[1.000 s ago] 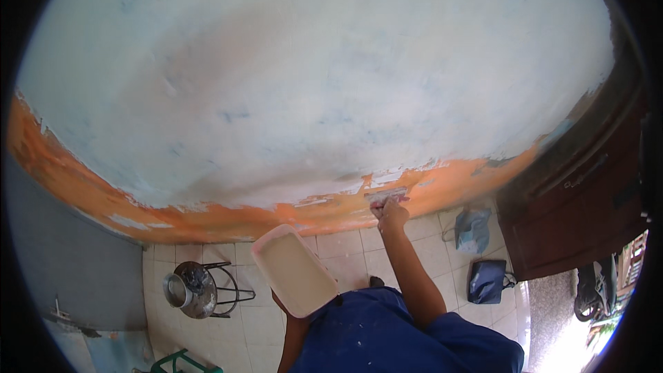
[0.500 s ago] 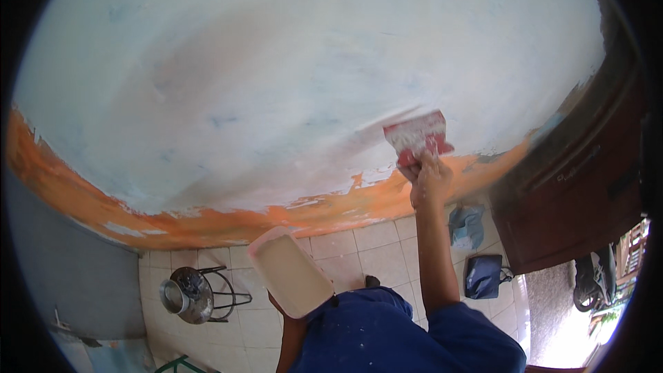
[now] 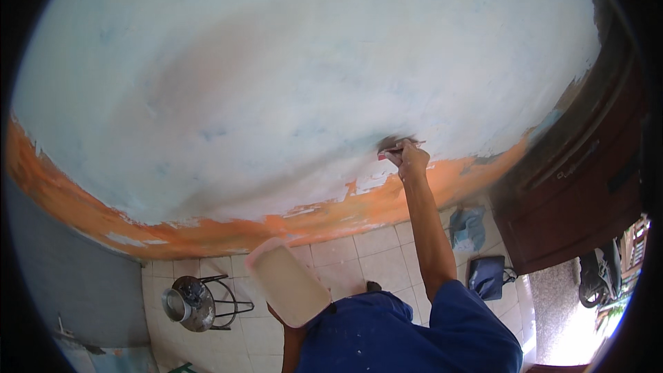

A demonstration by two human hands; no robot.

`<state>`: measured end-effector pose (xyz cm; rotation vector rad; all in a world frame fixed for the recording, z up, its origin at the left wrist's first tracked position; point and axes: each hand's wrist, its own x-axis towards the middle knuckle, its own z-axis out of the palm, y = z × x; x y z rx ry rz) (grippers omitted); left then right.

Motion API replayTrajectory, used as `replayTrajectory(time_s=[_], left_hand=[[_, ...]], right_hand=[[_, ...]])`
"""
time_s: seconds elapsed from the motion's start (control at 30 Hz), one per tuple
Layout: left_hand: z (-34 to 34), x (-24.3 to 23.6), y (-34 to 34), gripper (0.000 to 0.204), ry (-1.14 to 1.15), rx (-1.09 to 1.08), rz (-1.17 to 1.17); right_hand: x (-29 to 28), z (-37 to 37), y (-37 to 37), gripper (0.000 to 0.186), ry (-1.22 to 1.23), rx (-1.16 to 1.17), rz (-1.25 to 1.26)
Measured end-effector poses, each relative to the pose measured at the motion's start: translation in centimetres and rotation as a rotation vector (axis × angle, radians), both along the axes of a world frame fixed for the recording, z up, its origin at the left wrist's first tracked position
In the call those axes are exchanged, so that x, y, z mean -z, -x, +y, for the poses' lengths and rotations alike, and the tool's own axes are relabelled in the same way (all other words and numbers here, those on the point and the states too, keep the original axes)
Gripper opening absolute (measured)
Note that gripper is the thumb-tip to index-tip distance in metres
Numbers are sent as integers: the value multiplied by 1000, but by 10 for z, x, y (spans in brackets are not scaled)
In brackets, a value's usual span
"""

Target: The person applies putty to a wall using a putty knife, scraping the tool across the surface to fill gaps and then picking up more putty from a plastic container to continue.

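Note:
My right hand [image 3: 414, 161] is closed round a red putty knife [image 3: 382, 156], which is turned nearly edge-on against the wall [image 3: 269, 90]. White filler coats most of that wall, with faint bluish and brownish patches; an uneven orange band [image 3: 228, 235] runs along its foot. Close to my body, a rectangular pale plastic tub [image 3: 289, 287] rests on my left hand [image 3: 275, 313]. Smooth off-white paste fills it. The tub covers most of the left hand, so its fingers barely show.
A round stool [image 3: 200, 307] with a metal pot [image 3: 177, 304] on it stands at the left on the tiled floor [image 3: 335, 254]. To the right lie a bluish plastic bag [image 3: 468, 226] and a dark blue bag [image 3: 487, 276], near a dark red door [image 3: 566, 200]. A motorcycle [image 3: 598, 276] stands outside.
My right hand has shifted slightly left, and the putty knife has turned from showing its broad face to nearly edge-on. The tub stays almost where it was.

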<state>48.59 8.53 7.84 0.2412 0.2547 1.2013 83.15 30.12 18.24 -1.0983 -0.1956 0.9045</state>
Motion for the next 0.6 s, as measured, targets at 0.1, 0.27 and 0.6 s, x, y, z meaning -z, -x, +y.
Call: replayTrajectory(time_s=[0.1,0.27,0.6], left_hand=[[0,1,-8,76,14,9,-65],[4,-18,-19,63,71,-72,83],[3,-4,-25,63,63,-53,10]], right_hand=[[-21,-33,-2,12,-144,-16,-12],[-68,-71,9,15,-263,2,-72],[75,-52,-27,10,117,94,44]])
